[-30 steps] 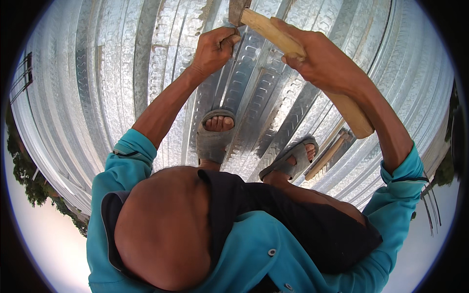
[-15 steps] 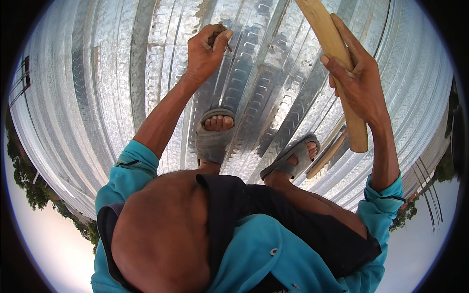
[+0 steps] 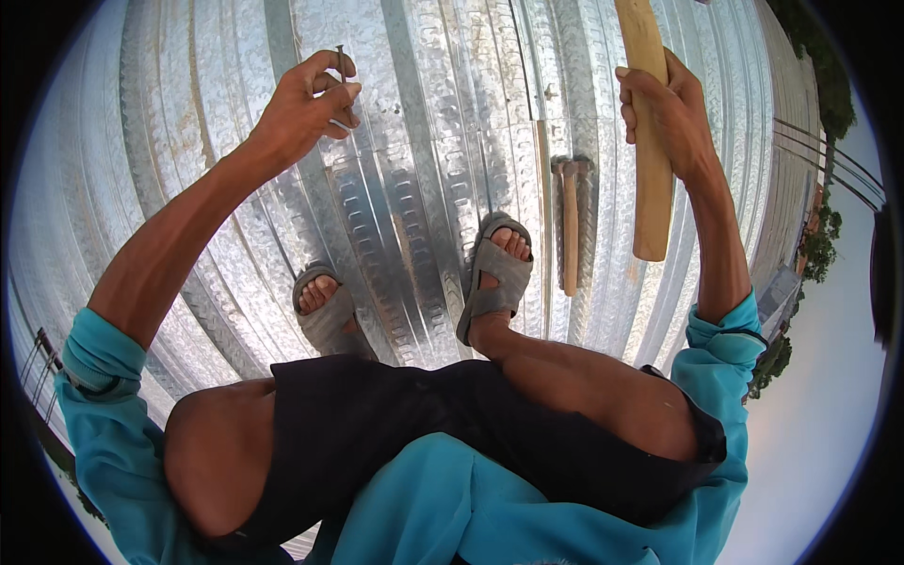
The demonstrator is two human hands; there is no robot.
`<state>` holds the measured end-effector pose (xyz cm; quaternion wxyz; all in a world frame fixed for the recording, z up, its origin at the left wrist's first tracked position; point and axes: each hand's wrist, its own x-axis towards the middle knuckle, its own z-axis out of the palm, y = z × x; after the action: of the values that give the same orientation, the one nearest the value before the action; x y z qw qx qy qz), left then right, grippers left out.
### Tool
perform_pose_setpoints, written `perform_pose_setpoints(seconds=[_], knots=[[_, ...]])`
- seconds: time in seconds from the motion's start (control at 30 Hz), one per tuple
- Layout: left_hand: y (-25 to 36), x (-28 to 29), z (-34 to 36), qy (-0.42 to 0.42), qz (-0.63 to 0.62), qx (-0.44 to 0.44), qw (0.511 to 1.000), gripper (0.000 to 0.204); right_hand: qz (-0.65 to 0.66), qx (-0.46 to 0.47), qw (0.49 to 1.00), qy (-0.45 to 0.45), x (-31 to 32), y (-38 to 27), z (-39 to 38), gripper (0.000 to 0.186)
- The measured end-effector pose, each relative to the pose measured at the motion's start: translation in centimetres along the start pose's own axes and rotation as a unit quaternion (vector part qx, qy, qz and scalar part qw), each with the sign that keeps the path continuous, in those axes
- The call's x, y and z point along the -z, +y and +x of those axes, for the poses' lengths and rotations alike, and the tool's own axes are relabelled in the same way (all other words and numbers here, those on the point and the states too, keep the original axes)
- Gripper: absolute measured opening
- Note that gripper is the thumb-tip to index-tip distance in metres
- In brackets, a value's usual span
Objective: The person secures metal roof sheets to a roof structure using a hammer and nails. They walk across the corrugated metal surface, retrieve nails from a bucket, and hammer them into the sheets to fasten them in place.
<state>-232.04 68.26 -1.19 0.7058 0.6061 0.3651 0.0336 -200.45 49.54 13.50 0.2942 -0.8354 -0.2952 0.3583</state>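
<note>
My left hand (image 3: 303, 111) pinches a dark nail (image 3: 341, 62) between thumb and fingers, held upright above the ribbed metal sheets. In my right hand (image 3: 673, 118) is a thick, pale wooden piece (image 3: 652, 202), gripped round its middle. Its lower end hangs toward me, and its far end runs out past the top edge of the picture. Between my right foot and the wooden piece, a hammer (image 3: 571, 226) with a wooden handle lies on the metal, its head pointing away from me.
Ridged silvery metal sheets (image 3: 443, 122) spread under and around me. My sandalled feet (image 3: 499, 268) stand on them. Thin rods or wires (image 3: 829, 155) and trees (image 3: 821, 247) show beyond the right edge, with more rods (image 3: 40, 363) at the far left.
My view has turned, so the hammer now shows whole. My left hand has moved leftward with the nail, which stands more upright. The wooden piece hangs straighter in my right hand.
</note>
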Motion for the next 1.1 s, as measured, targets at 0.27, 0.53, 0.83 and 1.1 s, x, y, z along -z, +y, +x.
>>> perform_pose_setpoints(seconds=[0.27, 0.53, 0.83, 1.1], knots=[[-3.5, -14.5, 10.1, -0.006, 0.152, -0.124, 0.981, 0.029, -0.056, -0.091, 0.985, -0.139, -0.3, 7.9, -1.8, 0.053], [-6.0, -16.8, 10.6, 0.133, 0.115, -0.146, 0.974, 0.02, -0.071, -0.041, 0.987, -0.141, 0.1, 11.3, -0.1, 0.059], [-7.7, -17.3, 10.8, 0.162, 0.047, -0.192, 0.967, 0.015, -0.142, -0.013, 0.96, -0.241, -0.6, 6.9, 2.6, 0.049], [-7.5, -17.3, 10.8, 0.185, 0.115, -0.283, 0.934, 0.01, -0.222, 0.09, 0.956, -0.169, -1.3, 2.0, 4.5, 0.051]])
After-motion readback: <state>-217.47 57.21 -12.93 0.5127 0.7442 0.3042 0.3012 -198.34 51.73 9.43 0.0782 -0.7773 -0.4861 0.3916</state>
